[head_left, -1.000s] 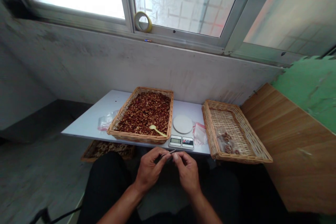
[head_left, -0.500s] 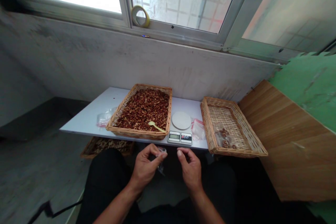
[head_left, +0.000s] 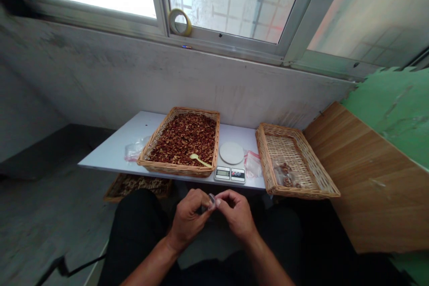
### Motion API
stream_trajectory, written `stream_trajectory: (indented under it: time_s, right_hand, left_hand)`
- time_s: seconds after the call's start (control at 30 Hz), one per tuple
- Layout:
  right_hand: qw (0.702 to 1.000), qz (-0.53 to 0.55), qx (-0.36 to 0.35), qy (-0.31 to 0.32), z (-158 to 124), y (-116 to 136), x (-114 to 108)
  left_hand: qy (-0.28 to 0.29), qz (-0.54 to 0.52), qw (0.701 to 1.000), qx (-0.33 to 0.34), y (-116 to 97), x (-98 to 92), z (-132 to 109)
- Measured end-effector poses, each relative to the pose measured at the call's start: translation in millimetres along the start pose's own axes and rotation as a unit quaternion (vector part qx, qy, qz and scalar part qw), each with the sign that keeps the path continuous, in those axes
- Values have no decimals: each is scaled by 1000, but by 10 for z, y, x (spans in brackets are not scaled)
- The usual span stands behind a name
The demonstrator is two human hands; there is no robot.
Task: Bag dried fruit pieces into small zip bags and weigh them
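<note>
In front of the table edge, my left hand (head_left: 191, 212) is closed on a small clear plastic bag (head_left: 212, 201). My right hand (head_left: 236, 212) pinches the bag's edge from the other side, its thumb and forefinger meeting my left fingertips. Just beyond sits a white kitchen scale (head_left: 230, 174) with a round plate on top. A wicker basket (head_left: 177, 170) full of dried reddish-brown pieces (head_left: 187, 136) stands to the left of the scale, and a pale yellow spoon (head_left: 200, 160) lies on the pieces.
Right of the scale are clear bags with red edges (head_left: 253, 163) and a wicker tray (head_left: 304, 194) holding filled bags (head_left: 284, 174). More bags (head_left: 136, 148) lie left on the white table (head_left: 114, 143). Another basket (head_left: 114, 192) is below. A tape roll (head_left: 188, 29) stands on the sill.
My right hand has moved left to meet my left hand, and its fingers now grip the edge of the plastic bag. The bag is raised between both hands.
</note>
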State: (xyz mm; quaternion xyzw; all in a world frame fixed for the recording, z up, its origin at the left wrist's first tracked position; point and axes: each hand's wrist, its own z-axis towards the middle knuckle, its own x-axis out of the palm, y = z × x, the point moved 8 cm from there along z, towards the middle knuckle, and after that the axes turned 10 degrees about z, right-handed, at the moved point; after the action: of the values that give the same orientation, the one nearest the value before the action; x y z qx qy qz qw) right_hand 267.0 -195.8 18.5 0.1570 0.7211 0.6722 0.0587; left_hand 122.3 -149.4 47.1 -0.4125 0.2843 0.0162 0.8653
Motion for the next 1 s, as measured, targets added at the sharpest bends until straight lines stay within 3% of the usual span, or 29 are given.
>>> stream_trajectory:
  time_s: [0.13, 0.27, 0.43, 0.57, 0.67, 0.87, 1.0]
  right_hand:
    - [999, -38, 5, -9, 26, -63, -52]
    - [993, -100, -36, -41, 23, -17, -118]
    - [989, -126, -74, -27, -25, 29, -51]
    - [991, -114, -74, -6, -64, 6, -20]
    - [986, -139, -88, -12, -93, 8, -32]
    - [941, -281, -157, -104, -161, 120, -68]
    - [932, -303, -169, -107, -145, 154, -33]
  left_hand:
    - [49, 3, 999, -24, -12, 52, 6]
    - [117, -53, 984, -125, 74, 122, 9]
    - [146, -66, 966, -204, 230, 163, -32]
    - [167, -69, 963, -200, 262, 188, -74]
    - [168, -5, 972, -164, 241, 164, -89]
    - [69, 250, 962, -86, 122, 35, -51]
    - [71, 244, 962, -94, 76, 94, -37]
